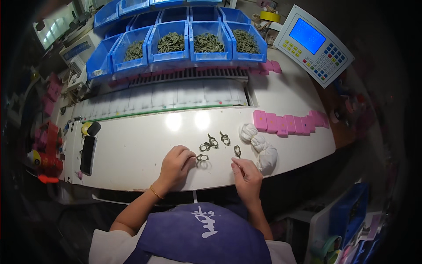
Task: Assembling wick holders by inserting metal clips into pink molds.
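My left hand (176, 166) is closed in a pinch on a small dark green wax ring-like piece (202, 157), held just over the white tabletop. Close beyond it lie several similar ring-like pieces (213, 141), some with short stems; two of them touch or overlap. My right hand (248, 174) is closed, thumb and fingertips pressed together, right beside another ring-like piece (237, 150) on the table. What sits between the right fingertips, if anything, is too small to make out. A knotted white cloth bundle (263, 152) rests to the right of that hand.
Blue bins (211, 56) full of green pieces stand at the back, behind a long lit panel (167, 97). Pink blocks (281, 123) form a row at right, below a keypad with a blue screen (314, 44). A black phone (88, 155) lies at left.
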A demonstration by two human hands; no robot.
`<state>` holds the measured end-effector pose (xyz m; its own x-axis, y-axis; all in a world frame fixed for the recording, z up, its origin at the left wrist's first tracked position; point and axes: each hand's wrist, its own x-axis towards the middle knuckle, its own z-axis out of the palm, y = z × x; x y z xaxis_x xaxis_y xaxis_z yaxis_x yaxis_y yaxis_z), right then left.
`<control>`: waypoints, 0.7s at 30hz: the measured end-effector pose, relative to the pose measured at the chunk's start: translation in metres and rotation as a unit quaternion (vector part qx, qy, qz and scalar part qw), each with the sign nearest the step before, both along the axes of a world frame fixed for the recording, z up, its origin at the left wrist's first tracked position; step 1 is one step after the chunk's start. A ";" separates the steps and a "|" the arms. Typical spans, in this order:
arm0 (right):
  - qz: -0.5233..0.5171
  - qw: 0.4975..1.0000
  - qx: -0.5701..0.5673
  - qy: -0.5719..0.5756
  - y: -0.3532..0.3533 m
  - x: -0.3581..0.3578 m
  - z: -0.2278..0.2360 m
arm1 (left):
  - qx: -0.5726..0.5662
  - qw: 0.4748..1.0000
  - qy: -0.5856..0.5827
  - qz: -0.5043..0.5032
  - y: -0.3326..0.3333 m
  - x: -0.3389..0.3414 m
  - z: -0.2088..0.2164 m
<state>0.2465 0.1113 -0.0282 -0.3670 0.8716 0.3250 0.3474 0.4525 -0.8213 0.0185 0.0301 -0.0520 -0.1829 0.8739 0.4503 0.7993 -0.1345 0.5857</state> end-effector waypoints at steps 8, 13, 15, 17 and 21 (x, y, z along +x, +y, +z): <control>0.209 0.873 -0.413 0.153 -0.003 -0.038 0.018 | -0.178 0.790 -0.582 -0.074 -0.020 0.017 0.041; 0.248 0.839 -0.423 0.235 0.002 -0.047 0.012 | -0.204 0.738 -0.636 -0.089 -0.024 0.019 0.061; 0.258 0.838 -0.421 0.233 0.004 -0.048 0.013 | -0.219 0.734 -0.633 -0.111 -0.024 0.018 0.066; 0.286 0.837 -0.419 0.206 0.007 -0.047 0.018 | -0.226 0.737 -0.625 -0.123 -0.024 0.016 0.067; 0.325 0.814 -0.439 0.196 0.016 -0.047 0.021 | -0.233 0.753 -0.599 -0.140 -0.023 0.015 0.071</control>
<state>0.1995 0.1272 -0.0074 -0.8616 0.4944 -0.1154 -0.0982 -0.3852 -0.9176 0.0339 0.0075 0.0194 0.0070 0.9657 -0.2597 -0.3622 0.2446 0.8994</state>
